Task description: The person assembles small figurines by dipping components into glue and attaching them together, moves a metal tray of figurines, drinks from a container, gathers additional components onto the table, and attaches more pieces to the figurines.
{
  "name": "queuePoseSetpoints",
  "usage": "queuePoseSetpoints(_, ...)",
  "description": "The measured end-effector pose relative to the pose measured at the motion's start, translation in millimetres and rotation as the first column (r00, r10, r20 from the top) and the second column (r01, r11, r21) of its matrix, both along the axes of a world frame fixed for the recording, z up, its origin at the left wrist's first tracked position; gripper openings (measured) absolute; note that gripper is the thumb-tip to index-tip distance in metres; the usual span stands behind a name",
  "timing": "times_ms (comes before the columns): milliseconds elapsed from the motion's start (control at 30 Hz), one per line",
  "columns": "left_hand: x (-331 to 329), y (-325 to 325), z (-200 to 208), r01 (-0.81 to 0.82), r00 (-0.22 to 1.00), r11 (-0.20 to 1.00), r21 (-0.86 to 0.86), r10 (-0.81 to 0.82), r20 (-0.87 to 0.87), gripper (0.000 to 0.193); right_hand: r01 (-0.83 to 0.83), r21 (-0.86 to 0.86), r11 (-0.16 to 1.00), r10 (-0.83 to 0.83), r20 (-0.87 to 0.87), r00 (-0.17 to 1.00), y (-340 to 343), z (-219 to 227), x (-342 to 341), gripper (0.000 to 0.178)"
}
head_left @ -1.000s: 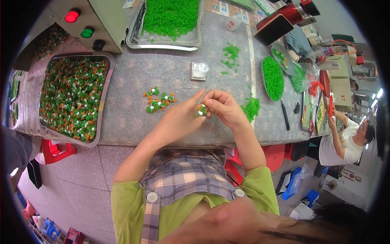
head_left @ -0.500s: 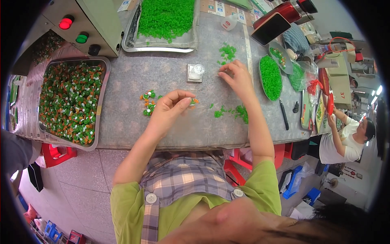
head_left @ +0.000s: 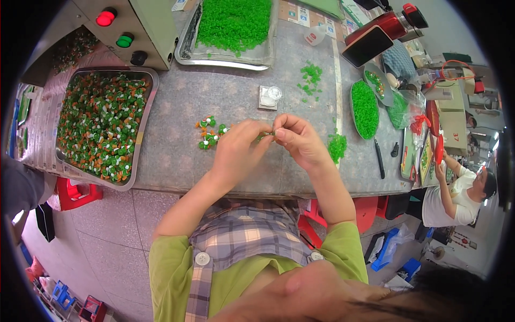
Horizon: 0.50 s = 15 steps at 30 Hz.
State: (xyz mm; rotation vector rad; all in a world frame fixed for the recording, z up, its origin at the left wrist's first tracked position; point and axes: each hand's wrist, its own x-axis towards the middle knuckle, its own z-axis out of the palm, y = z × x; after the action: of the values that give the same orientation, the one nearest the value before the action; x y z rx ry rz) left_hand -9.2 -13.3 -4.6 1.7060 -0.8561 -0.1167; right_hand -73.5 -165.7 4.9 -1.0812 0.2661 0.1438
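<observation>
My left hand (head_left: 238, 146) and my right hand (head_left: 298, 138) meet above the grey table (head_left: 177, 161), fingertips pinched together on a small green plastic piece (head_left: 267, 135). Just left of my left hand lies a little cluster of assembled green, white and orange pieces (head_left: 208, 132). To the right of my right hand sits a small heap of loose green pieces (head_left: 337, 146). More loose green pieces (head_left: 310, 79) are scattered farther back.
A metal tray of mixed green, white and orange pieces (head_left: 102, 126) stands at the left. A tray of green pieces (head_left: 232, 24) stands at the back, beside a control box with coloured buttons (head_left: 120, 32). A small white holder (head_left: 269, 96), an oval green-filled dish (head_left: 365, 109), another person (head_left: 456, 193) at right.
My right hand came back from the scattered green pieces farther out and joined my left hand again. Both hands now pinch a piece together near the table's middle.
</observation>
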Motion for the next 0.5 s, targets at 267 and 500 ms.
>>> queuePoseSetpoints(267, 3, 8, -2, 0.063, 0.997, 0.996, 0.059, -0.065, 0.031, 0.008, -0.027, -0.237, 0.971, 0.024, -0.012, 1.000, 0, 4, -6, 0.013)
queuePoseSetpoints(500, 11, 10, -14, 0.142, 0.751, 0.970, -0.199, -0.237, -0.616, 0.023, 0.198, -0.159, 0.967, -0.203, -0.020, 0.979, -28, -14, 21, 0.008)
